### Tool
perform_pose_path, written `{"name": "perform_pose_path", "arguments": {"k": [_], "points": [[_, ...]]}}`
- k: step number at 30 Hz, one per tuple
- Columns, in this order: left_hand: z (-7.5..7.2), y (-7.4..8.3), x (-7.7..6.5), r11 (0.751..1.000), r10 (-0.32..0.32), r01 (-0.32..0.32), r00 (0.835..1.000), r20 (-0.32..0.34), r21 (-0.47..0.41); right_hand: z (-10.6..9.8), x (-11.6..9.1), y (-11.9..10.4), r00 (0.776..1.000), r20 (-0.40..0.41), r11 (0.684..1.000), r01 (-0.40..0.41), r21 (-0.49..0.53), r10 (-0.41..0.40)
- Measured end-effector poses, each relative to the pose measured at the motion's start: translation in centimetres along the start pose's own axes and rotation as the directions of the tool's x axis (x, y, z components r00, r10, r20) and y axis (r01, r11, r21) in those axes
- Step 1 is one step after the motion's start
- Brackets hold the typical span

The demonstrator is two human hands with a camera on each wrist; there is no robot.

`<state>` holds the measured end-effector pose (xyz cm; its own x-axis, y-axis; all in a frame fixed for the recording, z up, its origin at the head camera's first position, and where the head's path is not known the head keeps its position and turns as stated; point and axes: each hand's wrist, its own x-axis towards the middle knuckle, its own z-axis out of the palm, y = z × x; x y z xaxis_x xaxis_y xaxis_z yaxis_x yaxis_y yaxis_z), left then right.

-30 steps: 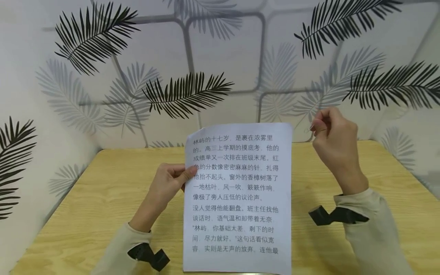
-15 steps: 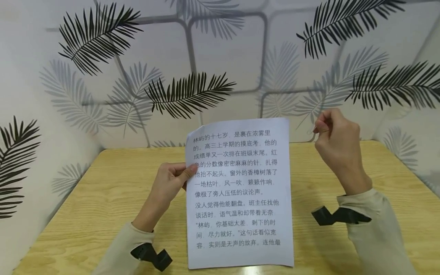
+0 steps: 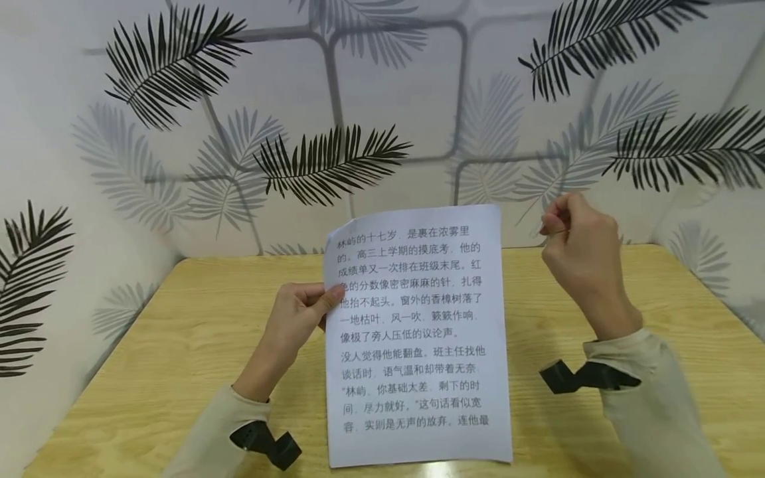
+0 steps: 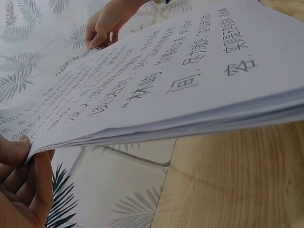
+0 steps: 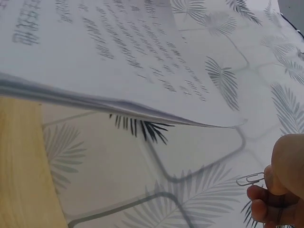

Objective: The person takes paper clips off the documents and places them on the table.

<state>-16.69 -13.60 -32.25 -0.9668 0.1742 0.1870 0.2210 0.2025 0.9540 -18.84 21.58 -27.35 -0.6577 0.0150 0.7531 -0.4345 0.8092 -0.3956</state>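
A stack of printed paper sheets [image 3: 415, 338] is held up above the table, its text side facing the head camera. My left hand [image 3: 293, 322] grips the stack's left edge, thumb in front and fingers behind. In the left wrist view the stack's layered edge shows, with the left hand [image 4: 26, 183] pinching it. To the right of the stack, apart from it, my right hand [image 3: 582, 262] is raised with curled fingers. The right wrist view shows a metal paper clip [image 5: 250, 179] pinched between that hand's thumb and finger, its looped end pointing toward the sheets.
A wooden table [image 3: 197, 318] spans the space below the hands. Behind it stands a pale wall [image 3: 394, 86] with a leaf pattern. Black wrist cameras sit on both sleeves, the left camera [image 3: 265, 445] and the right camera [image 3: 588, 376].
The stack's lower end has risen and its bottom edge has come into full view. My right hand has shifted only slightly and keeps hold of the paper clip.
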Motion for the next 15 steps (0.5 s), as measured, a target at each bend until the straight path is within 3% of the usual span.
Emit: {"name": "perform_pose_path", "arguments": {"k": [5,11,15], "points": [[-0.3,-0.2,0.3,1.000,-0.015,0.015,1.000,0.006,-0.012,0.7,0.0,0.6,0.992,0.114,0.997,0.054,-0.053,-0.048],[-0.2,-0.4,0.2,1.000,-0.013,0.013,1.000,-0.001,-0.008,0.1,-0.8,3.3,0.958,0.278,0.990,-0.032,-0.138,0.069],[0.1,-0.4,0.2,1.000,-0.021,0.021,1.000,0.011,-0.023,-0.4,-1.7,5.4,0.932,0.337,0.981,-0.069,-0.184,0.129]]}}
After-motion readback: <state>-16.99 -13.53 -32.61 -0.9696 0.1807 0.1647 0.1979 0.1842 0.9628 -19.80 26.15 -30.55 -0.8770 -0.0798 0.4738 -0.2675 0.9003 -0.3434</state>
